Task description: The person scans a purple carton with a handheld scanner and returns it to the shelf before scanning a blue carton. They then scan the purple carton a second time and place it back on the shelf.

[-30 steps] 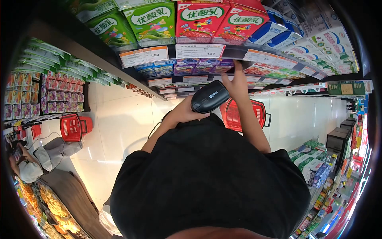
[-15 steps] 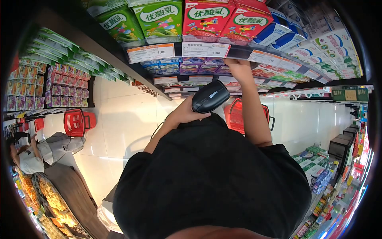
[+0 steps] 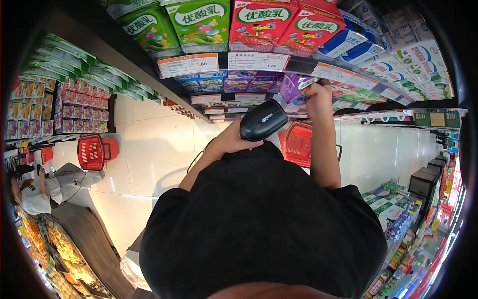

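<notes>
My left hand (image 3: 233, 139) is wrapped round a black barcode scanner (image 3: 263, 121), its rounded head facing the shelf. In my right hand (image 3: 319, 99) is a purple drink carton (image 3: 293, 87), gripped at its right end and tilted at the shelf's front. Behind it, more purple cartons (image 3: 249, 82) stand in a row on that lower shelf. Above, green cartons (image 3: 199, 25) and red cartons (image 3: 261, 25) fill the upper shelf, with a price label (image 3: 188, 65) along its edge.
A red basket (image 3: 297, 142) stands on the floor below my right forearm. Another red basket (image 3: 92, 152) is at the left, near a person in a white shirt (image 3: 37, 198). Blue boxes (image 3: 361, 47) sit at the upper right, and stacked goods (image 3: 391, 204) at the lower right.
My right hand has come out from the lower shelf and moved slightly right, with a purple drink carton now in it. The left hand and scanner have stayed in place.
</notes>
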{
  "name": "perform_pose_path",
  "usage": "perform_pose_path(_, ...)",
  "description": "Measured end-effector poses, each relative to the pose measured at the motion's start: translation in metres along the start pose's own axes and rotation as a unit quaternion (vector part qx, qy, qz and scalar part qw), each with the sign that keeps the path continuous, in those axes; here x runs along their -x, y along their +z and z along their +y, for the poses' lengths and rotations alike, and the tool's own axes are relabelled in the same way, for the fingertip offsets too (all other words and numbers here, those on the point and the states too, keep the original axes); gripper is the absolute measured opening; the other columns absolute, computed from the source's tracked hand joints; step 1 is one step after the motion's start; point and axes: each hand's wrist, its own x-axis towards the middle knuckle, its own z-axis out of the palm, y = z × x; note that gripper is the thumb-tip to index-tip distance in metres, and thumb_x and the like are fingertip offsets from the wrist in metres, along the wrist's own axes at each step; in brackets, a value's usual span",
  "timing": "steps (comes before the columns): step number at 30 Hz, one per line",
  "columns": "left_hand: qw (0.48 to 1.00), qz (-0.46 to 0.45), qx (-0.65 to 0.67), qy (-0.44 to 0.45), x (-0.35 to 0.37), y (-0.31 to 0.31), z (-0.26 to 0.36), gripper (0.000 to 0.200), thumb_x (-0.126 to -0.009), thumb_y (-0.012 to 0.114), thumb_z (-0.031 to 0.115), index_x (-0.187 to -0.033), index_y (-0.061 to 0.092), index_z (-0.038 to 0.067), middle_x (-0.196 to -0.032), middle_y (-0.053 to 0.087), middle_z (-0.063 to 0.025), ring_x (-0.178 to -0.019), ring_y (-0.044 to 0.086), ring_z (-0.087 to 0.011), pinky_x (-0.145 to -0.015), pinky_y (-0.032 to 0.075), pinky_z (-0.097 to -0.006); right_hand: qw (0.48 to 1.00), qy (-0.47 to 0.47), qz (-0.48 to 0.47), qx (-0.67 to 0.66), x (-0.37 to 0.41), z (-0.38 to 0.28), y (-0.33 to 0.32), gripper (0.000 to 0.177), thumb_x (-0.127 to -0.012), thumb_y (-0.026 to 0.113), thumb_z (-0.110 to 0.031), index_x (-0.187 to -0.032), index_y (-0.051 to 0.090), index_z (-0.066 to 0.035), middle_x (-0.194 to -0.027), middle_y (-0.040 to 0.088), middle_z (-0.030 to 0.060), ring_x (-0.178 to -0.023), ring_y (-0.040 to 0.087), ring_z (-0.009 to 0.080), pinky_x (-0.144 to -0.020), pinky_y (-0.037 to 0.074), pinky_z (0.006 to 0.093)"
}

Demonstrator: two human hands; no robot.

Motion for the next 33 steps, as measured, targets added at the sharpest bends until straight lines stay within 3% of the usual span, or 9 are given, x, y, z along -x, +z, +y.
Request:
perform_pose_path(6, 0.999, -0.033, -0.002, -0.009, -0.002, -0.002, 0.006, 0.054, -0.071, 0.078, 0.007, -0.116, 0.049, -0.002, -0.087, 0.062, -0.0082, -0.063, 0.062, -0.0127, -0.054, 0.050, -0.0260, 0.958, 0.107, 0.040, -0.264, 0.021, 0.033, -0.030, 0.044, -0.059, 0.044, -0.001, -0.101, 0.055, 0.003, -0.091, 0.060, 0.0133, -0.086, 0.059, 0.0262, -0.084, 0.048, 0.0413)
perform_pose_path(9, 1.000, -0.012, 0.001, -0.008, -0.003, -0.001, 0.006, 0.053, -0.071, 0.077, 0.006, -0.116, 0.050, -0.002, -0.085, 0.062, -0.0074, -0.063, 0.061, -0.0124, -0.054, 0.049, -0.0259, 0.924, 0.096, -0.095, -0.358, 0.047, 0.047, -0.017, 0.049, -0.061, 0.049, -0.008, -0.108, 0.056, 0.003, -0.108, 0.060, 0.0189, -0.096, 0.058, 0.0305, -0.088, 0.046, 0.0464)
perform_pose_path(12, 1.000, -0.029, 0.004, 0.000, -0.004, -0.003, 0.005, 0.054, -0.072, 0.077, 0.006, -0.117, 0.049, -0.002, -0.084, 0.062, -0.0071, -0.064, 0.061, -0.0124, -0.054, 0.049, -0.0258, 0.889, 0.174, -0.045, -0.421, 0.062, 0.067, -0.016, 0.056, -0.072, 0.054, -0.026, -0.121, 0.052, 0.001, -0.124, 0.054, 0.0218, -0.105, 0.056, 0.0322, -0.090, 0.044, 0.0470)
perform_pose_path(15, 1.000, -0.020, -0.003, -0.022, -0.002, -0.002, 0.006, 0.053, -0.072, 0.077, 0.007, -0.117, 0.050, -0.001, -0.084, 0.062, -0.0073, -0.064, 0.061, -0.0124, -0.054, 0.049, -0.0262, 0.896, 0.208, -0.017, -0.391, 0.070, 0.069, -0.010, 0.090, -0.076, 0.052, -0.068, -0.137, 0.036, -0.003, -0.130, 0.049, 0.0207, -0.103, 0.056, 0.0258, -0.088, 0.044, 0.0429)
perform_pose_path(19, 1.000, -0.022, -0.002, -0.016, -0.003, -0.002, 0.005, 0.051, -0.072, 0.077, 0.007, -0.115, 0.051, -0.001, -0.083, 0.062, -0.0070, -0.062, 0.061, -0.0121, -0.054, 0.049, -0.0262, 0.849, 0.243, -0.109, -0.456, 0.064, 0.066, -0.020, 0.094, -0.074, 0.052, -0.070, -0.138, 0.034, -0.003, -0.118, 0.055, 0.0148, -0.104, 0.056, 0.0256, -0.083, 0.048, 0.0415)
perform_pose_path(23, 0.999, -0.031, -0.007, -0.015, -0.002, -0.002, 0.008, 0.051, -0.072, 0.078, 0.008, -0.114, 0.051, -0.002, -0.081, 0.062, -0.0066, -0.061, 0.060, -0.0115, -0.054, 0.048, -0.0258, 0.881, 0.249, -0.125, -0.383, 0.062, 0.054, -0.018, 0.094, -0.074, 0.055, -0.069, -0.136, 0.037, -0.001, -0.115, 0.056, 0.0166, -0.104, 0.056, 0.0258, -0.079, 0.050, 0.0403)
perform_pose_path(28, 1.000, -0.020, -0.013, -0.015, 0.000, -0.005, 0.005, 0.050, -0.072, 0.078, 0.008, -0.113, 0.052, -0.002, -0.082, 0.062, -0.0064, -0.061, 0.060, -0.0113, -0.054, 0.048, -0.0256, 0.856, 0.233, -0.106, -0.449, 0.056, 0.062, -0.020, 0.073, -0.083, 0.054, -0.055, -0.128, 0.043, 0.002, -0.115, 0.055, 0.0130, -0.103, 0.057, 0.0268, -0.071, 0.051, 0.0347)
perform_pose_path(32, 1.000, -0.012, -0.006, -0.015, 0.002, -0.004, 0.010, 0.050, -0.071, 0.078, 0.007, -0.113, 0.052, -0.002, -0.085, 0.062, -0.0069, -0.063, 0.060, -0.0114, -0.054, 0.049, -0.0256, 0.986, 0.071, 0.045, -0.142, 0.056, 0.054, -0.009, 0.049, -0.087, 0.057, -0.037, -0.121, 0.046, -0.004, -0.111, 0.056, 0.0120, -0.093, 0.059, 0.0228, -0.071, 0.049, 0.0311)
perform_pose_path(33, 1.000, -0.014, -0.009, -0.014, 0.002, -0.003, 0.011, 0.050, -0.071, 0.078, 0.007, -0.113, 0.052, -0.002, -0.086, 0.063, -0.0072, -0.063, 0.061, -0.0114, -0.054, 0.049, -0.0255, 0.992, 0.007, 0.062, -0.107, 0.058, 0.041, 0.002, 0.044, -0.084, 0.063, -0.020, -0.120, 0.043, -0.006, -0.107, 0.055, 0.0093, -0.090, 0.059, 0.0207, -0.074, 0.050, 0.0339)
